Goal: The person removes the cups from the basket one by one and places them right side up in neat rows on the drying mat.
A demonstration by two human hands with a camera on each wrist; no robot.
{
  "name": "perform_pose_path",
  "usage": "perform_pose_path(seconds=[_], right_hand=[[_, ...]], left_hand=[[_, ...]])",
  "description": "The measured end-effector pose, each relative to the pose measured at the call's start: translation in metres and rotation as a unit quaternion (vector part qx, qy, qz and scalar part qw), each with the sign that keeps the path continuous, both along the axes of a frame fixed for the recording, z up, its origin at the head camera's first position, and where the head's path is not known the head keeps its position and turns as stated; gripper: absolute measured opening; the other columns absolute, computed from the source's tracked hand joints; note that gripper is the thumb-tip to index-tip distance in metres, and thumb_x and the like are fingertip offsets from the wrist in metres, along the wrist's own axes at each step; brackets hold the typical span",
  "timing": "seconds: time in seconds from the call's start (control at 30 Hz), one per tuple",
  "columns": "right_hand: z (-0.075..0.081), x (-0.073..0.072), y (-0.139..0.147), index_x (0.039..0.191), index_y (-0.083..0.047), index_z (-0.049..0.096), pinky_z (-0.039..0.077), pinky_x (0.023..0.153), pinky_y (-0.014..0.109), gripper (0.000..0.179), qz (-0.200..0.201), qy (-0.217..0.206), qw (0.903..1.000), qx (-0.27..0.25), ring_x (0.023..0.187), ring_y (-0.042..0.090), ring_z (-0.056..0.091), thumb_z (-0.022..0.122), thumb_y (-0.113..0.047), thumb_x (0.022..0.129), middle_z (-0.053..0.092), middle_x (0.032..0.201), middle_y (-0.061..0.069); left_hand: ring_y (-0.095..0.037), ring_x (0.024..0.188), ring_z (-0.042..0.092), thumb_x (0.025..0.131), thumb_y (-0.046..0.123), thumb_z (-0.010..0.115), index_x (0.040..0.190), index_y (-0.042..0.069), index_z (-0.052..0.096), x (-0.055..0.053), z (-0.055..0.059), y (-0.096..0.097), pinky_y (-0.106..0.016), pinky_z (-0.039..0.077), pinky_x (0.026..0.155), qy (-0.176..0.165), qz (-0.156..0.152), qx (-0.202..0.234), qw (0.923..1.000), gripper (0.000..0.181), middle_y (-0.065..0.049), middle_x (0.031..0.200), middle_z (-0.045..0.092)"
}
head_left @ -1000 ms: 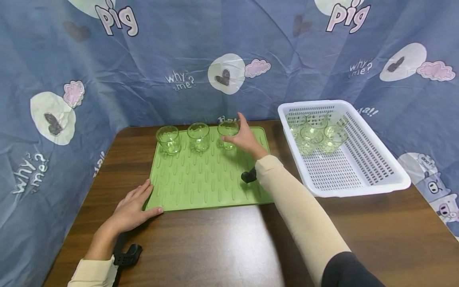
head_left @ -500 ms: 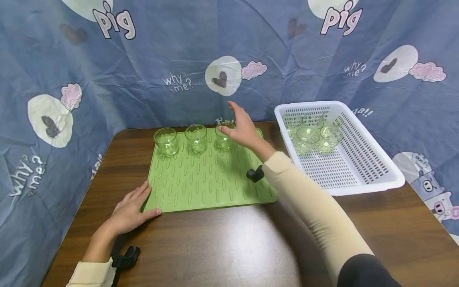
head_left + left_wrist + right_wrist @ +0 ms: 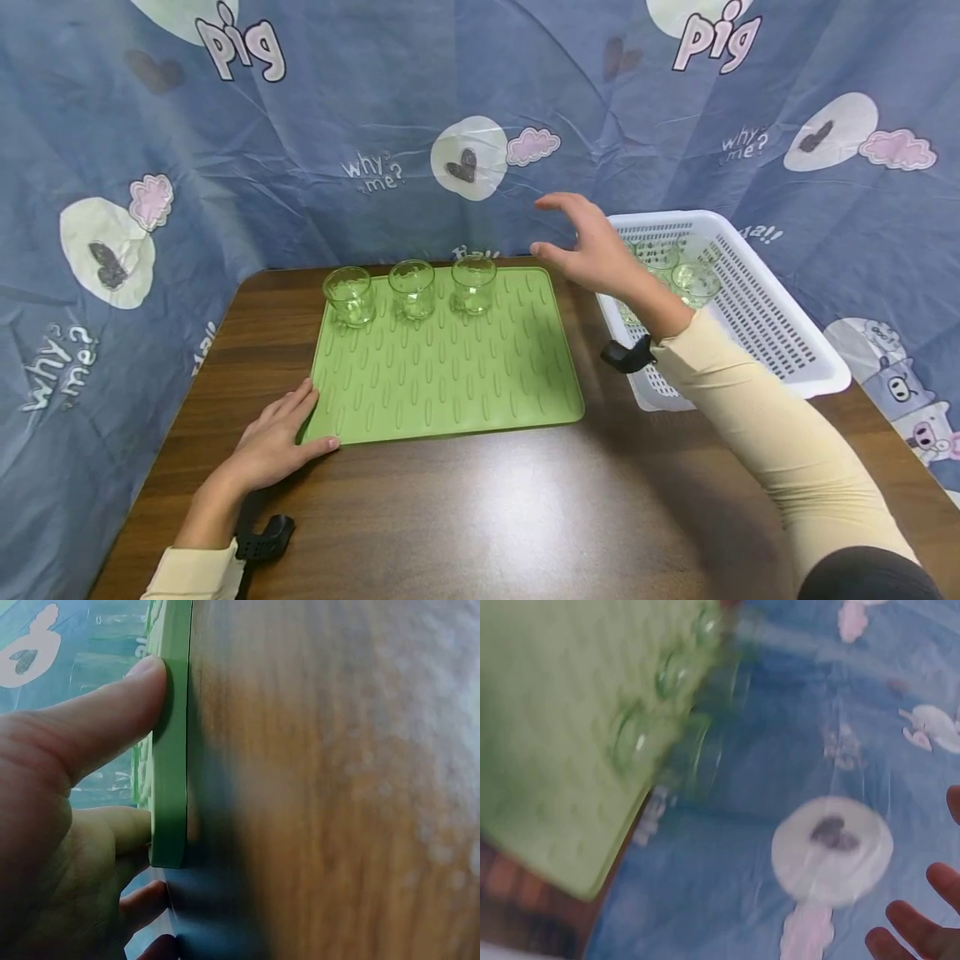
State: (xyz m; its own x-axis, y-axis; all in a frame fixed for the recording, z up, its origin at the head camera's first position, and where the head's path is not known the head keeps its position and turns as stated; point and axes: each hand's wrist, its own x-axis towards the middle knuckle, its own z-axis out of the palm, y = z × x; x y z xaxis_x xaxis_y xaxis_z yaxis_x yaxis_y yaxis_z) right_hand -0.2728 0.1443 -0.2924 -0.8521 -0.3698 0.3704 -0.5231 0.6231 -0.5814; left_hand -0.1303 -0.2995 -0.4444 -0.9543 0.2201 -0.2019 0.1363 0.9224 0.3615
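Note:
Three clear green drinking glasses stand upright in a row along the back of a green ribbed mat (image 3: 450, 375): a left glass (image 3: 351, 298), a middle glass (image 3: 413, 290) and a right glass (image 3: 474, 285). My left hand (image 3: 273, 442) rests at the mat's front left corner, fingers straight; in the left wrist view the thumb (image 3: 112, 712) lies on the mat's edge. In the air between mat and basket, my right hand (image 3: 596, 250) holds nothing, its thumb and fingers spread apart. More glasses (image 3: 696, 282) stand in the white basket (image 3: 817, 367), partly hidden behind the right hand and wrist.
The perforated white basket occupies the right side of the brown wooden table (image 3: 465, 517). A blue printed cloth (image 3: 300, 167) hangs close behind the table and along its sides. Black camera mounts sit at both wrists, the left one (image 3: 266, 537) low over the table.
My right hand has let go of the right glass, lifted off it and moved right toward the basket. The glass stays standing on the mat. The left hand keeps its place.

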Motion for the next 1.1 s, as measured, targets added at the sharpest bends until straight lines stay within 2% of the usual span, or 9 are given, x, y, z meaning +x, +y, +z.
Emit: perform_pose_path(seconds=[0.23,0.43,0.6,0.73,0.87,1.1], right_hand=[[0.002,0.006,0.046,0.139,-0.003,0.053,0.027,0.120,0.051,0.055,-0.039,0.001,0.9992,0.008,0.144,0.034,0.039,0.070,-0.017,0.089,0.050,0.147,0.017],[0.003,0.007,0.065,0.139,-0.001,0.052,0.028,0.119,0.053,0.053,-0.050,0.002,0.9988,-0.001,0.143,0.036,0.039,0.068,-0.015,0.091,0.049,0.146,0.020],[-0.004,0.008,0.078,0.137,0.002,0.052,0.029,0.117,0.055,0.053,-0.057,0.011,0.9983,0.004,0.140,0.040,0.040,0.069,-0.014,0.089,0.050,0.144,0.024],[-0.015,0.005,0.097,0.141,0.002,0.048,0.033,0.111,0.059,0.056,-0.081,-0.029,0.9963,-0.005,0.137,0.041,0.041,0.067,-0.017,0.092,0.047,0.146,0.026],[-0.025,0.004,0.115,0.144,0.001,0.046,0.037,0.107,0.060,0.057,-0.114,-0.078,0.9900,-0.027,0.136,0.042,0.041,0.065,-0.018,0.094,0.045,0.148,0.026],[-0.044,-0.002,0.138,0.144,0.003,0.044,0.036,0.110,0.061,0.057,-0.136,-0.103,0.9848,-0.030,0.137,0.045,0.041,0.064,-0.014,0.093,0.045,0.149,0.027]], left_hand=[[-0.055,0.141,0.024,0.091,0.057,0.062,0.155,-0.005,0.026,0.002,0.001,-0.001,-0.076,0.027,0.100,-0.003,0.006,-0.002,1.0000,0.096,-0.026,0.164,0.017],[-0.055,0.141,0.024,0.091,0.056,0.062,0.154,-0.005,0.026,0.003,0.000,0.001,-0.076,0.027,0.100,0.000,0.004,0.004,1.0000,0.095,-0.027,0.164,0.017],[-0.055,0.140,0.025,0.091,0.055,0.063,0.154,-0.005,0.026,0.003,-0.001,0.002,-0.076,0.028,0.100,0.004,0.001,0.006,1.0000,0.094,-0.027,0.163,0.017],[-0.055,0.141,0.025,0.091,0.055,0.063,0.154,-0.005,0.026,0.002,-0.001,0.003,-0.076,0.028,0.101,0.003,0.001,0.007,1.0000,0.094,-0.027,0.163,0.017],[-0.055,0.141,0.025,0.091,0.054,0.063,0.154,-0.005,0.027,0.002,-0.001,0.004,-0.075,0.028,0.101,0.003,0.000,0.008,1.0000,0.094,-0.027,0.163,0.018],[-0.055,0.141,0.025,0.090,0.054,0.064,0.153,-0.006,0.028,0.003,0.001,0.006,-0.076,0.027,0.101,0.005,0.003,0.012,0.9999,0.095,-0.028,0.162,0.019]])
